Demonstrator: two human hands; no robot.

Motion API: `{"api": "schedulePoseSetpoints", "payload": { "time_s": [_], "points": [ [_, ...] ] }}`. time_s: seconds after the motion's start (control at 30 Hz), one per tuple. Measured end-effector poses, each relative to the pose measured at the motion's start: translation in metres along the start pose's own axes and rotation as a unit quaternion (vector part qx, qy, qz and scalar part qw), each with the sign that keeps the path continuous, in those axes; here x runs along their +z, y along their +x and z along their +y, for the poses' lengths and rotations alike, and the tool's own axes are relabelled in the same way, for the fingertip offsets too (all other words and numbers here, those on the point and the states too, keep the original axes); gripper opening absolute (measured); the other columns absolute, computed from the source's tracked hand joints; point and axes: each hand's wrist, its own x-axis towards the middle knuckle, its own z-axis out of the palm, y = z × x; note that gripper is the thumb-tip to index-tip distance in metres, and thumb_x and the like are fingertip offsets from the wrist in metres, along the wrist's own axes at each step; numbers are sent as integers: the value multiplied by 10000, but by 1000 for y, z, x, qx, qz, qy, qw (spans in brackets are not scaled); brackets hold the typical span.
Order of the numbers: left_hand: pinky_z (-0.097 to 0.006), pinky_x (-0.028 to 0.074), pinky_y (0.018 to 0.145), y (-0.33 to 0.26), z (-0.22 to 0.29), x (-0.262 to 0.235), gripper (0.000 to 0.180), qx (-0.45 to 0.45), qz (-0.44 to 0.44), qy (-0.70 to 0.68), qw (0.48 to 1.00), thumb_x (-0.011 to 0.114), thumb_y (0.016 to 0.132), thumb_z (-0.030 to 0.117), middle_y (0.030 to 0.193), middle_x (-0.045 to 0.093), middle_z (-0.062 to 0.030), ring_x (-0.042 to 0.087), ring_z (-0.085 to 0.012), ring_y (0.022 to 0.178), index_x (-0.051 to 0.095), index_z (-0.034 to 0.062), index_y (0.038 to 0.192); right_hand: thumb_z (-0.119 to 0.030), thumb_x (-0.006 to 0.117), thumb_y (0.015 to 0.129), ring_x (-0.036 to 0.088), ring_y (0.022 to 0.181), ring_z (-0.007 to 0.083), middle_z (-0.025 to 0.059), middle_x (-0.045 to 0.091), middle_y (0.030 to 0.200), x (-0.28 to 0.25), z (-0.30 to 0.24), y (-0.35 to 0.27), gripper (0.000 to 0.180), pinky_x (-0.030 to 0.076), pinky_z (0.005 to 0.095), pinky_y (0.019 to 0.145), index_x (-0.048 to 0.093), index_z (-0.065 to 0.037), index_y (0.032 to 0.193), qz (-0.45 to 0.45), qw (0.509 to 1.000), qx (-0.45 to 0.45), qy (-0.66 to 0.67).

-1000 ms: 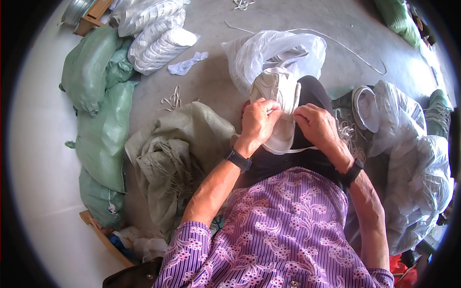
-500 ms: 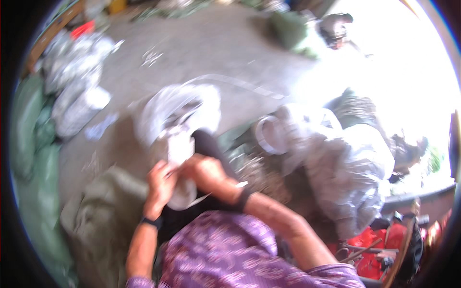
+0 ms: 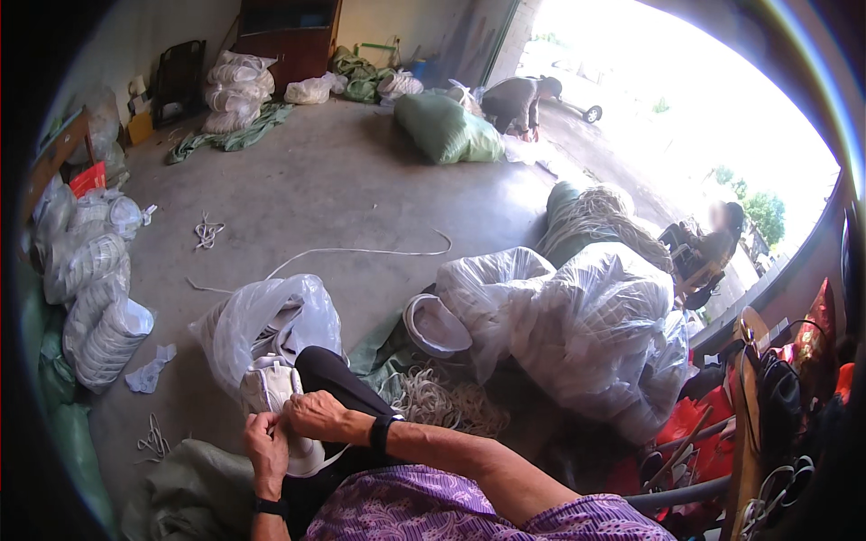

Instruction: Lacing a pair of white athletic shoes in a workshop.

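A white sneaker point(image 3: 268, 386) lies across my lap, against my dark trouser leg. Both my hands meet over its middle. My left hand point(image 3: 267, 451) is closed at the side of the shoe, fingertips pinched together; what they pinch is hidden. My right hand point(image 3: 317, 417) is closed too, its fingers bent down at the shoe beside the left fingertips. A thin white shoelace point(image 3: 336, 457) trails below the right hand, which seems to pinch it. Just beyond the sneaker stands an open clear plastic bag point(image 3: 311, 302) with more shoes or shoe parts inside.
A heap of loose white laces point(image 3: 442, 403) lies right of my knee. Large clear bags point(image 3: 591, 316) and a white round container point(image 3: 437, 325) stand beyond it. Stacked wrapped white goods point(image 3: 95, 270) line the left. Two other people point(image 3: 516, 101) are near the bright doorway.
The view has tilted up and turned, so the hands and sneaker sit lower and further left in the picture. Both hands stay together at the shoe.
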Motion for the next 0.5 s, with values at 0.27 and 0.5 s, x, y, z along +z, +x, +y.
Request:
{"api": "schedulePoseSetpoints", "payload": {
  "time_s": [0.27, 0.5],
  "points": [
    [-372, 450, 654, 4, -2, -2, 67, 14, -8, -14, 1000, 642, 796, 36, 775, 546, -129, 554, -273, 718, 600, -15, 796, -126, 558, 783, 635, 711, 269, 112, 564, 772, -3, 0, -15, 100, 510, 374, 604, 537, -29, 788, 116, 992, -58, -12],
    [-338, 454, 630, 4, 0, -3, 104, 13, -10, -24, 1000, 658, 817, 85, 781, 534, -104, 553, -224, 701, 612, -8, 820, -108, 564, 777, 650, 701, 282, 141, 598, 783, -5, -4, 0, 96, 512, 382, 570, 571, -13, 785, 54, 996, -46, -50]
  ]
}}
